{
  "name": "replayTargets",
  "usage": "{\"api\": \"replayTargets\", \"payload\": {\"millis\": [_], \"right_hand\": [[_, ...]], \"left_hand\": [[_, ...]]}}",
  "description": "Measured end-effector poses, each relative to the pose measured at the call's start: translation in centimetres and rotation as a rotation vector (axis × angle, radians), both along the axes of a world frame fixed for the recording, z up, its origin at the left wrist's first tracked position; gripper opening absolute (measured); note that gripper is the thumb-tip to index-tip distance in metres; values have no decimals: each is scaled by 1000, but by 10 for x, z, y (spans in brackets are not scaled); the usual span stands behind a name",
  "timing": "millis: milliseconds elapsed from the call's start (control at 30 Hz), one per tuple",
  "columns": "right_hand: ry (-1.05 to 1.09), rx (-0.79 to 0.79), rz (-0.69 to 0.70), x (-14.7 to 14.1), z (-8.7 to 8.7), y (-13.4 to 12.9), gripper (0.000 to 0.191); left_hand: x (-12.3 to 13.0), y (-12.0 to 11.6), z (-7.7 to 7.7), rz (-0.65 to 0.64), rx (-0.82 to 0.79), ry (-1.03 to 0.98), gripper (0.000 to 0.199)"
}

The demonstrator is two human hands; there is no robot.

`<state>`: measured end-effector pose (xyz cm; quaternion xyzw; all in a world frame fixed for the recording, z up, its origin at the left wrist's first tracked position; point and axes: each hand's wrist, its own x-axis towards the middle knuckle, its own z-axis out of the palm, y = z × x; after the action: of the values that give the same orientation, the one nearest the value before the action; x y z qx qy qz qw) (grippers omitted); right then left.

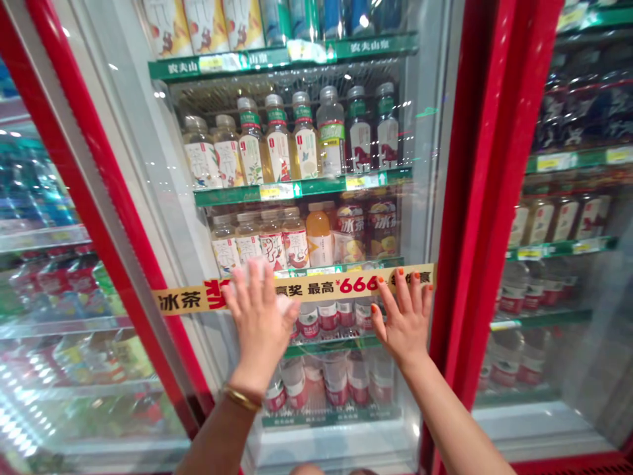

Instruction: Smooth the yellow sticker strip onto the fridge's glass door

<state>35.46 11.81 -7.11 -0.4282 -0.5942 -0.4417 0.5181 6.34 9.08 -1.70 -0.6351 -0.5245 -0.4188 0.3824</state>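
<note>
Both hands are raised in front of a glass fridge door with a yellow printed strip across it. My left hand, with a gold bangle at the wrist, has its fingers spread over the strip's left half and holds nothing. Over the strip's right end, my right hand shows orange nails and spread fingers, also holding nothing. Whether the palms touch the glass cannot be told. Behind the glass, above the hands, stand rows of tea bottles and an orange drink bottle.
Red door frames run down both sides. Another fridge with bottles is at the right, and blurred drink shelves are at the left. Pink-labelled bottles stand on the lower shelves between my forearms.
</note>
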Motion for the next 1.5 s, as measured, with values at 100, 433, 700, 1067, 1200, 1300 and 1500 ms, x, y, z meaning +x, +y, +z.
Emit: {"api": "replayTargets", "payload": {"millis": [100, 433, 700, 1067, 1200, 1300, 1500], "right_hand": [[17, -32, 11, -6, -20, -4, 85], [26, -21, 15, -6, -38, 0, 88], [78, 3, 39, -9, -39, 0, 96], [103, -18, 61, -10, -43, 2, 99], [87, -5, 63, -9, -42, 1, 99], [88, -21, 52, -10, -42, 2, 99], [102, -24, 50, -11, -43, 2, 101]], "left_hand": [[32, -4, -64, -127, 38, 507, 83], [2, 6, 87, -76, 59, 149, 97], [27, 1, -4, -287, 70, 1099, 97], [74, 20, 121, -337, -38, 795, 92], [66, 17, 78, -522, -269, 1222, 71], [74, 18, 150, -461, -180, 1004, 78], [98, 19, 201, -318, -90, 678, 90]]}}
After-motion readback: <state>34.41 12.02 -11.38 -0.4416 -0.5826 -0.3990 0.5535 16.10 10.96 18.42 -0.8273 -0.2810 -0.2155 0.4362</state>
